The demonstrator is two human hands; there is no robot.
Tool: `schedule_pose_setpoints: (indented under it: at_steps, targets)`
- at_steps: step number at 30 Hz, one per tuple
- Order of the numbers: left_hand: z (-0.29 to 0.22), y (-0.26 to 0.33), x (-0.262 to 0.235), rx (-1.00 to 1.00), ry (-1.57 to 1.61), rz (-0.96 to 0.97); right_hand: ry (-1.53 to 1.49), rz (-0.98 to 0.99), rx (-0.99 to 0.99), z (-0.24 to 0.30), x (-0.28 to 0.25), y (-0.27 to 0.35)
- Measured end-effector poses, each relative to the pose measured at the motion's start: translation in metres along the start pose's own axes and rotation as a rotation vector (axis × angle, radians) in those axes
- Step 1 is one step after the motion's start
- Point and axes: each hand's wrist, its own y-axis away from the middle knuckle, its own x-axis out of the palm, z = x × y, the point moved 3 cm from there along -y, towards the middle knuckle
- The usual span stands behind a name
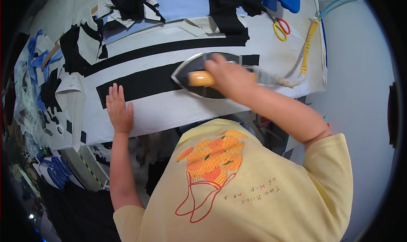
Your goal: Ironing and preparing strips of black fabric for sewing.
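Note:
My right hand [231, 77] is wrapped round the orange handle of a clothes iron [190, 68], which rests over a long black fabric strip [144, 82]. The iron's tip points left, and its body hides the middle of the strip. At the strip's left end, my left hand [118, 104] lies flat with fingers stretched out, partly on the fabric and partly on the white table cover [161, 110]. Farther back runs a second black strip [157, 50], roughly parallel to the first.
Red-and-yellow-handled scissors [280, 29] lie at the back right. A yellow-wrapped hose [309, 47] curves along the table's right side toward the iron. Black and white fabric pieces [127, 5] pile at the back. Scraps and clear plastic [27, 102] crowd the left edge.

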Motion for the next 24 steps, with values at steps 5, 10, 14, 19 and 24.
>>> schedule_pose_setpoints:
  at_steps: [5,10,14,19,24]
  targets:
    - [0.021,0.013,-0.004,-0.014,-0.146,0.099,0.019,-0.011,0.019,0.046,0.033,-0.035]
    - [0.026,0.009,-0.004,-0.007,-0.141,0.064,0.028,-0.071,0.054,0.010,0.037,-0.024]
    - [0.029,0.012,-0.005,-0.032,-0.171,0.075,0.101,-0.039,0.186,-0.037,0.019,0.009]
    - [0.028,0.010,-0.008,-0.026,-0.144,0.072,0.060,0.016,0.227,-0.048,0.004,0.011]
    - [0.032,0.013,-0.014,0.008,0.027,-0.020,-0.003,0.036,0.137,0.024,0.002,-0.013]
